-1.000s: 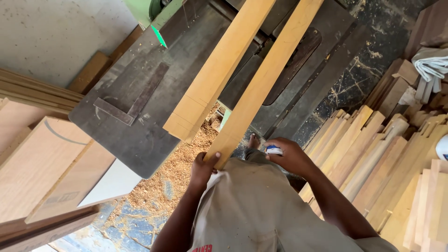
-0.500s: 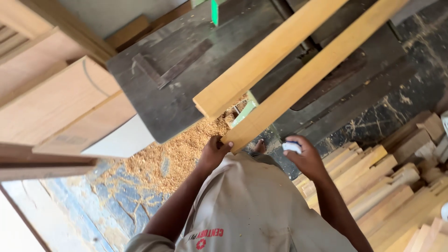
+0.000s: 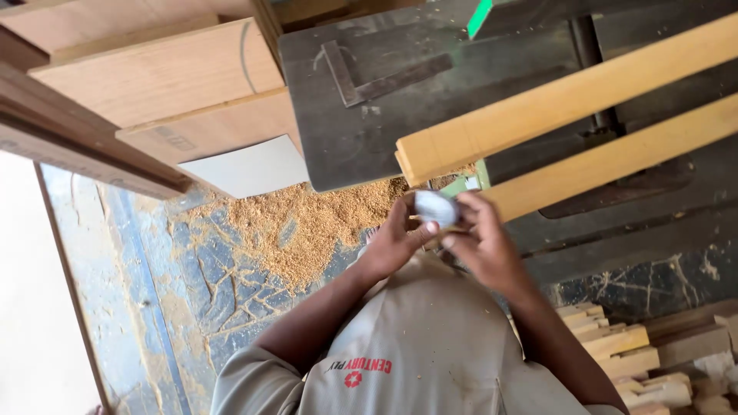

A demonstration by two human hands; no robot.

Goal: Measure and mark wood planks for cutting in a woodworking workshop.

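At near edge of desk (image 3: 346, 146): both hands (image 3: 442, 238) together, pinching small white object (image 3: 434, 207). Two planks (image 3: 569, 100) overhang edge, unheld. Risk: elbow nudge tips planks onto sawdust (image 3: 307, 223).

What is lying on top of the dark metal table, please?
On the dark table lie a metal square and two long wooden planks, overhanging its edge. The planks hide the table surface beneath them.

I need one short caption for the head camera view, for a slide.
Both hands, left hand and right hand, hold a small white object beside two wooden planks on a dark machine table.
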